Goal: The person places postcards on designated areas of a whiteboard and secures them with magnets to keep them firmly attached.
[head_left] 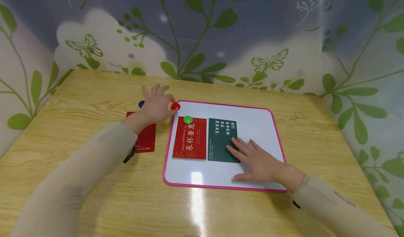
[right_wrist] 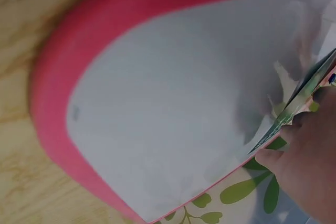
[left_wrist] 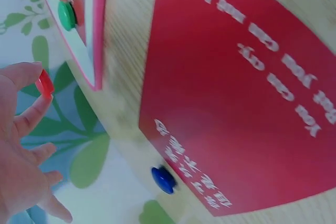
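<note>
Between thumb and index finger, my left hand (head_left: pixel 156 107) pinches a red round magnet (head_left: pixel 175 106) near the upper left corner of the pink-rimmed whiteboard (head_left: pixel 195 175). The left wrist view shows that red magnet (left_wrist: pixel 45 83) edge-on, its other fingers spread. My right hand (head_left: pixel 260 161) lies with straight, spread fingers, their tips on the right edge of a dark green card (head_left: pixel 221 139). Left of that card, a red card (head_left: pixel 190 142) lies on the board, with a green magnet (head_left: pixel 188 120) at its top edge.
A second red card (head_left: pixel 146 139) lies on the wooden table (head_left: pixel 126 195) left of the board, partly under the left forearm. Just beyond its upper edge sits a blue magnet (left_wrist: pixel 164 180). A patterned leaf-and-butterfly curtain (head_left: pixel 205 30) stands behind the table.
</note>
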The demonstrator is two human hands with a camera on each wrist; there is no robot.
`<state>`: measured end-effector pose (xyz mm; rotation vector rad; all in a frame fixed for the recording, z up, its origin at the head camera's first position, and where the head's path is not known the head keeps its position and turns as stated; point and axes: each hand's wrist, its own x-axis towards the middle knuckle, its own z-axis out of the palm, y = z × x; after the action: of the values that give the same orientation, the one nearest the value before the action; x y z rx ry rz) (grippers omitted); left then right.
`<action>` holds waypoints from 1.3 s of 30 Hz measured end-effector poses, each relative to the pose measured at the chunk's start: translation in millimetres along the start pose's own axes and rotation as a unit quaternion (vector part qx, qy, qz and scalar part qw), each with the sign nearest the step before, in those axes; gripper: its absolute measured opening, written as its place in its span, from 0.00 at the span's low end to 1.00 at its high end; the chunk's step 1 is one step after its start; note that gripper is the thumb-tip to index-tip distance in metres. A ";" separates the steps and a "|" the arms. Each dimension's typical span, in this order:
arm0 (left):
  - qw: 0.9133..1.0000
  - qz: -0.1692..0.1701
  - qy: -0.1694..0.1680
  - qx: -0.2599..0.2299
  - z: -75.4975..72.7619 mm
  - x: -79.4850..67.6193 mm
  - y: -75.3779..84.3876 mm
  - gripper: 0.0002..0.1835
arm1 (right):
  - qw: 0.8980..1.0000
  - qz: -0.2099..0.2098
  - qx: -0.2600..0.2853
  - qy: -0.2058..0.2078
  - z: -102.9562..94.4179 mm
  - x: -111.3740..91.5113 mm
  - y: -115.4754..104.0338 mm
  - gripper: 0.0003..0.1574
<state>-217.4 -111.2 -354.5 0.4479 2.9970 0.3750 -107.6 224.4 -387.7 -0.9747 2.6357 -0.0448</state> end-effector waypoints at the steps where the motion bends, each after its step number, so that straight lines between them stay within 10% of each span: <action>1: 1.000 0.002 -0.001 0.003 -0.6 0.3 3.0 0.20 | 1.000 -0.002 -0.001 -0.006 1.0 -0.6 0.0 0.60; 39: 0.992 0.097 -0.030 0.074 22.6 37.7 115.5 0.20 | 0.999 -0.003 0.017 -0.043 -8.2 2.6 -0.6 0.57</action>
<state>-218.6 12.2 -349.0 0.7547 2.9414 0.1482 -111.7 221.6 -380.6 -0.9529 2.5456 -0.0490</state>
